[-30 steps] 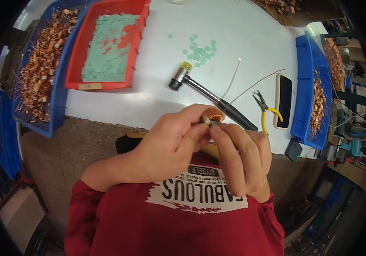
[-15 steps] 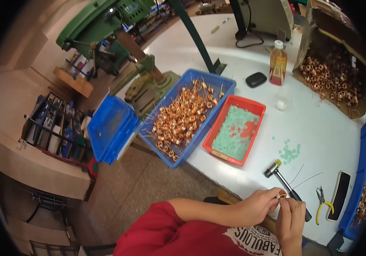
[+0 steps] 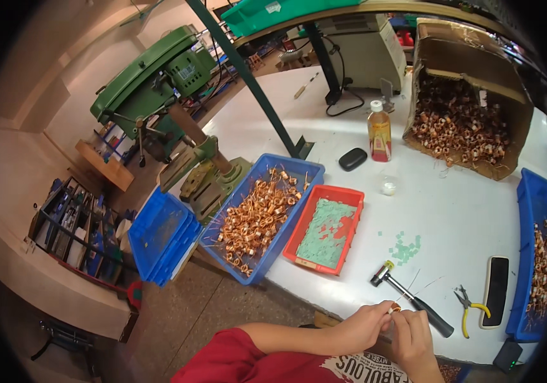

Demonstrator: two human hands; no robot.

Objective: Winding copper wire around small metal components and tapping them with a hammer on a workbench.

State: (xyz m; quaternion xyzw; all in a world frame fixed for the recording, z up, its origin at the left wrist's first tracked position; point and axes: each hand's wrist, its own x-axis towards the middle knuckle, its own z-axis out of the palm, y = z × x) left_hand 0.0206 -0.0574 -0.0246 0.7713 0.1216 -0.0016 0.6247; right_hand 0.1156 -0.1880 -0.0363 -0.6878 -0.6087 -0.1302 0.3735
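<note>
Near the table's front edge, my left hand [image 3: 364, 327] and my right hand [image 3: 412, 336] meet with fingertips pinched on a small copper wire coil [image 3: 395, 307]. Two thin wire leads rise from the coil toward the upper right. Just beyond my fingers lies a hammer [image 3: 419, 305] with a black grip and a yellow-tipped head. Farther off, small pale green squares [image 3: 405, 247] are scattered on the white table. To the right of my right hand rest pliers with yellow handles [image 3: 471, 311]. My fingers partly cover the coil.
A red tray [image 3: 358, 214] holds more green squares. Beside it, a blue bin [image 3: 315, 173] is heaped with coils. A cardboard box [image 3: 521, 137] and another blue bin [image 3: 524, 195] hold more coils. A drink bottle [image 3: 380, 134], a black phone-like slab [image 3: 495, 290] and a green drill press [image 3: 178, 70] stand around.
The head view has tilted up and turned slightly right, so everything sits lower and farther left. Both hands still pinch the coil, and its leads have swung slightly.
</note>
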